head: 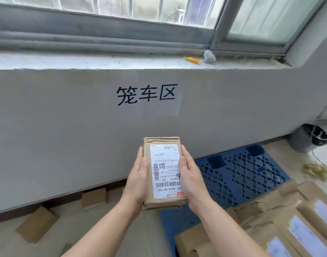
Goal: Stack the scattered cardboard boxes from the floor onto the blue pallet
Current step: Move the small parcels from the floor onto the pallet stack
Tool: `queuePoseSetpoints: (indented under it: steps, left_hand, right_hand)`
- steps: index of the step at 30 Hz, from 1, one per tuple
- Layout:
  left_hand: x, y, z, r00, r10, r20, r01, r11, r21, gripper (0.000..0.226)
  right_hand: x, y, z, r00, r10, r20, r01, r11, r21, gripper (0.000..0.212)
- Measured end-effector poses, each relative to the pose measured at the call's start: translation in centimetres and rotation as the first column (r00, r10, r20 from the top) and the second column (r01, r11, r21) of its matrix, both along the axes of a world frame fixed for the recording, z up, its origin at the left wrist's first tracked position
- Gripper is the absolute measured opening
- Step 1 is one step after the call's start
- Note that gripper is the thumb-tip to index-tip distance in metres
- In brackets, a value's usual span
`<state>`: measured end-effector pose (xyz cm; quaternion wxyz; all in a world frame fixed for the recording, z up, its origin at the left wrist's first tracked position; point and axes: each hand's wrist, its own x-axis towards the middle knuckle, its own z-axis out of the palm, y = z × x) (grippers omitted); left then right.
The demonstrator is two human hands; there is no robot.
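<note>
While the left hand [136, 180] and right hand [191, 179] clamp a box [164, 173] at centre, stacked boxes [281, 206] already lie on the pallet [242, 173] at 4 o'clock, and loose boxes [37, 224] wait on the floor [96, 223] at 8 o'clock.

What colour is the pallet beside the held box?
The plastic lattice pallet is blue, seen best in the head view.
</note>
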<state>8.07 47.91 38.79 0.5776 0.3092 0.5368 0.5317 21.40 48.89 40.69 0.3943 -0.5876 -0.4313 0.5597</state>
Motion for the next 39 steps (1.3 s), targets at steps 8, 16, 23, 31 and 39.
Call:
queuePoseSetpoints:
  steps: [8,16,23,31,39]
  left_hand:
    - [10.6,-5.7,3.8,0.989,-0.132,-0.059,0.135,0.990,0.040,0.046]
    - [23.1,-15.0,6.7,0.966,-0.252,-0.056,0.255,0.965,0.057,0.044]
    - [31.8,-19.7,8.2,0.903,-0.312,-0.296,0.354,0.930,0.099,0.046]
    - [38.9,-19.0,7.6,0.829,-0.381,-0.409,0.463,0.878,0.121,0.048]
    - [46.1,-16.9,7.0,0.802,-0.445,-0.398,0.521,0.848,0.102,0.048]
  right_hand:
    - [10.7,-7.2,4.7,0.991,-0.100,0.093,0.096,0.994,0.052,0.042]
    - [23.2,-17.2,6.1,0.960,-0.212,0.183,0.197,0.975,0.099,0.043]
    - [31.6,-23.2,8.1,0.928,-0.259,0.266,0.236,0.965,0.117,0.044]
    - [38.1,-23.7,6.9,0.861,-0.300,0.412,0.280,0.954,0.110,0.047]
    - [44.5,-22.7,7.6,0.837,-0.344,0.426,0.357,0.933,0.052,0.045]
